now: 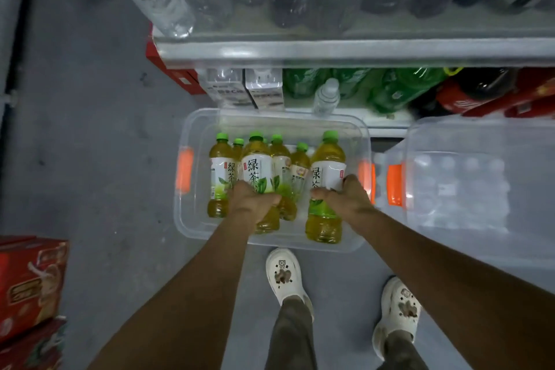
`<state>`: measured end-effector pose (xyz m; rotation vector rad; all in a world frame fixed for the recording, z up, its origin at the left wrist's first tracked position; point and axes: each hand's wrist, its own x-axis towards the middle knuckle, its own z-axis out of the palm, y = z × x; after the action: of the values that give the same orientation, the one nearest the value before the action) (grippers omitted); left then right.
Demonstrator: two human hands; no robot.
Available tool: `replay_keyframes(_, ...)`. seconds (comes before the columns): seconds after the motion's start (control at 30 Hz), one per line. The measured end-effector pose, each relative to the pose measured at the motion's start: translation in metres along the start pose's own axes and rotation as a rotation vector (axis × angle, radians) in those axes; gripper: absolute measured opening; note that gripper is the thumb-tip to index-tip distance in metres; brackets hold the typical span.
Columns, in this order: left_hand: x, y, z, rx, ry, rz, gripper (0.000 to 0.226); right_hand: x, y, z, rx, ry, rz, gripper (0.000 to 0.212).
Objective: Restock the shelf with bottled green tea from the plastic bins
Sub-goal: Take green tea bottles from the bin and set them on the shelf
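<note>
Now the left hand (252,198) and right hand (345,195) each clasp a bottle (258,165) labelled 绿茶 inside the bin (192,219).

One head-worn wide-angle view, looking steeply down from above.

The camera sits on the person's head and faces forward and down, so both forearms reach in from the bottom edge toward a clear bin (192,219) on the floor (90,159). The person's shoes (283,276) show near the bottom. The shelf (354,49) crosses the top, close and blurred. Straight lines bend toward the edges. There is no second view.
</note>
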<state>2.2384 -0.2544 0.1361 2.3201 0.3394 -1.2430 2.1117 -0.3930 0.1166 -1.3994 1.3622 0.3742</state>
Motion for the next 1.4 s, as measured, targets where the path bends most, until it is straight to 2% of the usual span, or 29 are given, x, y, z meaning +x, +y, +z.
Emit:
replay_keyframes(0.07, -0.036, 0.011, -0.007, -0.08, -0.039, 0.03, 0.032, -0.03, -0.01, -0.021, 0.108, -0.044, 0.002, 0.071)
replay_keyframes(0.13, -0.075, 0.023, -0.016, -0.11, -0.069, 0.09, 0.031, -0.065, -0.023, -0.046, 0.204, -0.096, -0.017, 0.064)
replay_keyframes(0.23, -0.133, 0.045, -0.028, -0.172, -0.092, 0.217, 0.054, -0.125, -0.046, -0.089, 0.317, -0.187, -0.113, 0.042)
replay_keyframes(0.33, -0.188, 0.068, -0.039, -0.188, -0.097, 0.328, 0.066, -0.179, -0.063, -0.133, 0.4, -0.218, -0.205, 0.025)
replay_keyframes(0.47, -0.262, 0.096, -0.041, -0.14, -0.048, 0.494, 0.072, -0.234, -0.069, -0.188, 0.569, -0.21, -0.246, 0.032)
replay_keyframes(0.6, -0.34, 0.125, -0.023, -0.1, -0.087, 0.669, 0.069, -0.283, -0.062, -0.241, 0.842, -0.197, -0.258, 0.042)
replay_keyframes(0.7, -0.401, 0.149, 0.002, -0.084, -0.09, 0.8, 0.073, -0.322, -0.053, -0.289, 0.977, -0.136, -0.281, 0.031)
replay_keyframes(0.87, -0.496, 0.189, 0.058, -0.114, -0.09, 0.964, 0.086, -0.383, -0.024, -0.387, 0.904, -0.012, -0.486, 0.028)
replay_keyframes(1.0, -0.564, 0.211, 0.108, -0.176, -0.108, 1.068, 0.068, -0.421, 0.007, -0.471, 0.787, 0.129, -0.588, 0.019)
replay_keyframes(1.1, -0.608, 0.224, 0.147, -0.205, -0.138, 1.132, 0.065, -0.442, 0.028, -0.529, 0.705, 0.232, -0.63, 0.028)
replay_keyframes(1.23, -0.659, 0.249, 0.191, -0.166, -0.177, 1.233, 0.069, -0.47, 0.051, -0.596, 0.615, 0.372, -0.693, 0.028)
replay_keyframes(1.4, -0.712, 0.287, 0.235, -0.13, -0.172, 1.356, 0.067, -0.485, 0.071, -0.665, 0.641, 0.479, -0.749, 0.041)
